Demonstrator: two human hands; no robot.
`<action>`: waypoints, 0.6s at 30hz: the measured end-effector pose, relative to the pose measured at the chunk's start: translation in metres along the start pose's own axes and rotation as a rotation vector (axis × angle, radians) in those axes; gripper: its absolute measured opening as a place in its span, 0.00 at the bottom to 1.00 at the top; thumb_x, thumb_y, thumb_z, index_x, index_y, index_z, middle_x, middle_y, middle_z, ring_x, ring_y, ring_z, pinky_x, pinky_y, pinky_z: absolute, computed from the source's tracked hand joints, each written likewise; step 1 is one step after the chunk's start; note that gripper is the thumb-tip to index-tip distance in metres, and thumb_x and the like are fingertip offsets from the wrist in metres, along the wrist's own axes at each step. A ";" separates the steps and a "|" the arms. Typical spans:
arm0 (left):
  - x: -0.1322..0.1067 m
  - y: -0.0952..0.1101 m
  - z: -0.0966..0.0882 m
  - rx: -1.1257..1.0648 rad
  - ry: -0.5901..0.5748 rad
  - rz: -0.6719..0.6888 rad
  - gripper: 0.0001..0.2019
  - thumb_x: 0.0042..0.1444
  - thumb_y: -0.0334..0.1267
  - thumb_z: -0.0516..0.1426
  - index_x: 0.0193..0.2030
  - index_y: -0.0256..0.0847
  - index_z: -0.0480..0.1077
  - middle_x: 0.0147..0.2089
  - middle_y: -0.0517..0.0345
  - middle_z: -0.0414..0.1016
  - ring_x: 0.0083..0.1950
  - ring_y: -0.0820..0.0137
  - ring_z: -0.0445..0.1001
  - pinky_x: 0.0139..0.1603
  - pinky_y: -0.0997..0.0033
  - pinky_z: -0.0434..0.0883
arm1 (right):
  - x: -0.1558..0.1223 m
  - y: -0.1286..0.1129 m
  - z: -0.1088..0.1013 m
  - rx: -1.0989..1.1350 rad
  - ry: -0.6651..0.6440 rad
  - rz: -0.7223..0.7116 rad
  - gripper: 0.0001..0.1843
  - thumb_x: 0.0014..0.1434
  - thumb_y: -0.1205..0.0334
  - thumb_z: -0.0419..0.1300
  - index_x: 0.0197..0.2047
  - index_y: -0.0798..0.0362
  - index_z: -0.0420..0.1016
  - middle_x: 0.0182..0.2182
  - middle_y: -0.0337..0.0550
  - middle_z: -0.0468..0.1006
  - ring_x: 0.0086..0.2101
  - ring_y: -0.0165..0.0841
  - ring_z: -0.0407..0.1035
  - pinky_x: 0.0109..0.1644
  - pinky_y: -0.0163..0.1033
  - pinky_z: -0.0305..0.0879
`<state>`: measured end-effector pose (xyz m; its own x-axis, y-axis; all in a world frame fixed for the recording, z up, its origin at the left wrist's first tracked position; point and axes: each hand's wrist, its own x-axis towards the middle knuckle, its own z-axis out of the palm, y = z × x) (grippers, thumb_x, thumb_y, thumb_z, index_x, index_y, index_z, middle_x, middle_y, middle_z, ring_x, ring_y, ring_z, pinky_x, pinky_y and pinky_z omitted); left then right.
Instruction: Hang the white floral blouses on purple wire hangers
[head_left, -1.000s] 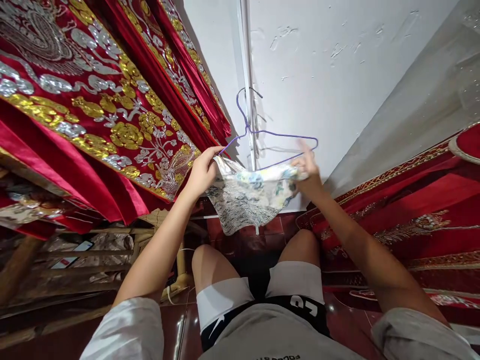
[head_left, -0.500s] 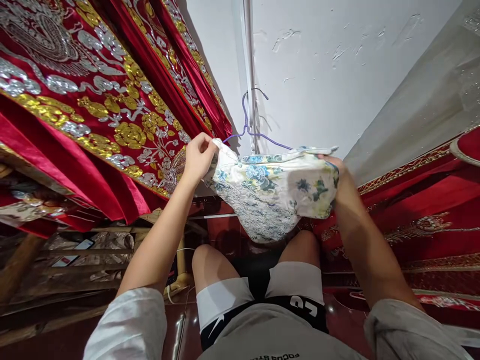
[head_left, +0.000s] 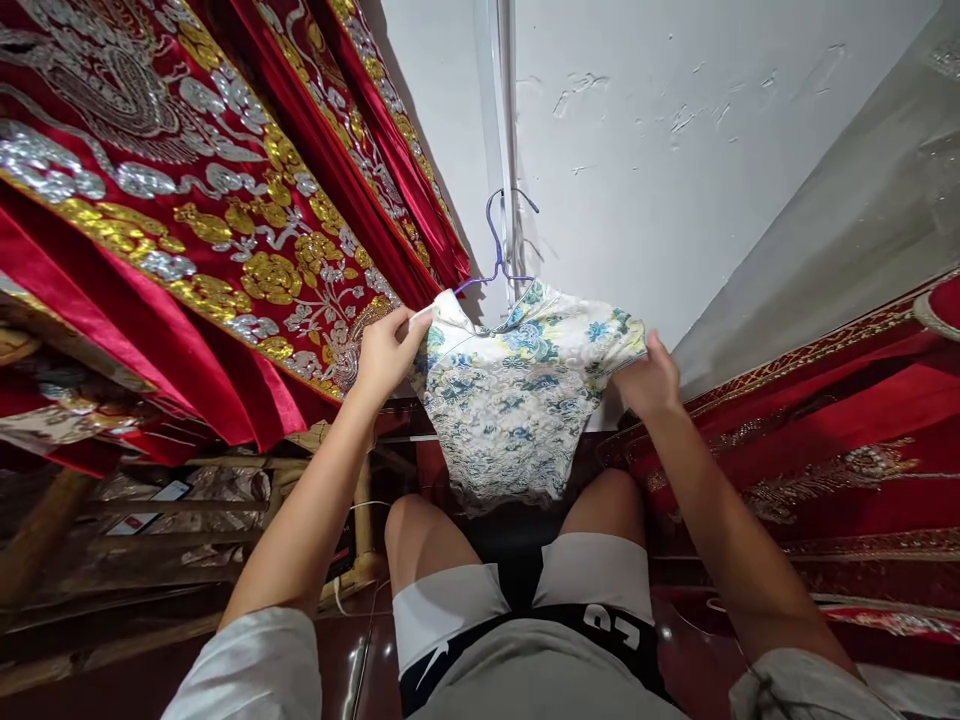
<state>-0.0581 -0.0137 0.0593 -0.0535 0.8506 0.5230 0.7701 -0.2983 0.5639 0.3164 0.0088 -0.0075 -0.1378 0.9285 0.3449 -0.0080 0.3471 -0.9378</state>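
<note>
A short-sleeved floral top [head_left: 510,400], white with blue flowers and a small collar, hangs spread out in front of my knees. Inside its neck sits a purple wire hanger [head_left: 496,240], its hook up by a white vertical rail. My left hand [head_left: 388,348] is closed in a pinch on the top's left shoulder. At the end of the right sleeve, my right hand [head_left: 651,380] grips the cuff, its thumb at the edge. The fingers of that hand are slightly blurred and partly behind the cloth.
Red cloths with gold and silver sequins [head_left: 270,275] hang at the left. A white wall [head_left: 622,200] stands ahead beside the rail [head_left: 495,100]. Red embroidered fabric [head_left: 840,440] lies at the right. A wooden rack [head_left: 165,560] with a phone [head_left: 169,492] is at lower left.
The right sleeve, folded up over the top before, now lies unfolded out to the side. My right hand has moved slightly left and down. The left hand keeps its pinch.
</note>
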 end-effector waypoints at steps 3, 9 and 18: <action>0.002 0.006 0.004 -0.028 0.030 0.020 0.12 0.63 0.47 0.57 0.38 0.41 0.72 0.27 0.63 0.65 0.28 0.72 0.60 0.32 0.71 0.57 | 0.015 -0.016 -0.006 0.084 0.081 -0.047 0.35 0.62 0.33 0.53 0.57 0.51 0.77 0.48 0.53 0.82 0.53 0.53 0.75 0.53 0.57 0.73; 0.019 0.010 0.018 -0.082 0.116 -0.011 0.18 0.65 0.53 0.55 0.34 0.41 0.69 0.27 0.62 0.67 0.30 0.70 0.64 0.33 0.71 0.60 | 0.010 -0.077 0.028 -0.108 -0.144 -0.127 0.40 0.70 0.34 0.35 0.61 0.50 0.77 0.44 0.55 0.82 0.52 0.49 0.75 0.52 0.58 0.73; -0.012 0.034 0.063 -0.649 0.204 -0.259 0.34 0.68 0.68 0.39 0.28 0.42 0.68 0.27 0.59 0.67 0.30 0.72 0.69 0.37 0.68 0.68 | -0.034 -0.046 0.073 -0.627 -0.482 -0.353 0.51 0.56 0.56 0.70 0.76 0.44 0.51 0.72 0.51 0.59 0.70 0.53 0.54 0.73 0.62 0.53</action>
<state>0.0089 -0.0067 0.0322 -0.3491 0.8499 0.3948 0.1880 -0.3492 0.9180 0.2491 -0.0484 0.0209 -0.6360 0.6447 0.4242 0.3985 0.7451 -0.5349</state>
